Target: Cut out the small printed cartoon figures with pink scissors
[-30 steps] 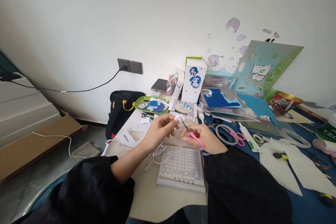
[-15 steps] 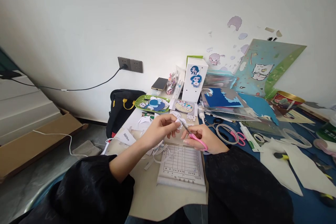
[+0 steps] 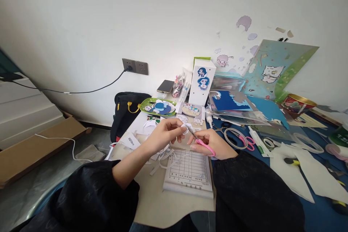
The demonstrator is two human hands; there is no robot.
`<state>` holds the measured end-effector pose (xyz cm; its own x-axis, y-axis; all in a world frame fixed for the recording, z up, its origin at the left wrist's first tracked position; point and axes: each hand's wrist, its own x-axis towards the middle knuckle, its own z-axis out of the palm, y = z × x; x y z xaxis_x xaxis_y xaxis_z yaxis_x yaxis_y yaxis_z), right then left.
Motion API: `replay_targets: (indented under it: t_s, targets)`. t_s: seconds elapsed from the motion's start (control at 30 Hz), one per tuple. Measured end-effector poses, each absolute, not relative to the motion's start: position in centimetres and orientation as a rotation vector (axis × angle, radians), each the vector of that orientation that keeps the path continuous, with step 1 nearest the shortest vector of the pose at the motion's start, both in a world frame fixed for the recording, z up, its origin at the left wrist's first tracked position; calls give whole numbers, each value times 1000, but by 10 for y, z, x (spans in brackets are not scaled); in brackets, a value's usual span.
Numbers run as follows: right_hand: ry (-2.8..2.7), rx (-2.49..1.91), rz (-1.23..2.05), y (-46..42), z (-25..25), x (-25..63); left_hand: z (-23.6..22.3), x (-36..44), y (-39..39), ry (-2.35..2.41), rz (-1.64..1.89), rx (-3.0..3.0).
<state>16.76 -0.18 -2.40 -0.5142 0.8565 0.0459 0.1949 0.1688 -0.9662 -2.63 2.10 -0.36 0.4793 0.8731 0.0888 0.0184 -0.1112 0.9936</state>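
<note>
The small paper cutout [image 3: 187, 127] sits pinched in the left hand [image 3: 163, 137], just above the counter [image 3: 152, 203] and directly left of the right hand [image 3: 214, 144]. It is white with faint printed lines. The right hand grips pink-handled scissors [image 3: 200, 141], blades angled up-left into the paper's edge, over a ruled notepad [image 3: 189, 170].

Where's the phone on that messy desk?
In the head view, the phone lies at the table's far edge by the wall, left of the white box, behind the green tray.
</note>
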Motion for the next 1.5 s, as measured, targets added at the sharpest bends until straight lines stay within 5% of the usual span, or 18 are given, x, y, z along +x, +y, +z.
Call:
replay_targets:
  t_s: [1.2,1.5]
  targets:
    - [-1629,-983,1547,-1,-31,160,-11,-24,26,851,853,1482]
    - [-1486,-988,1409,2,-24,168,6,-72,47,1318,419,1983]
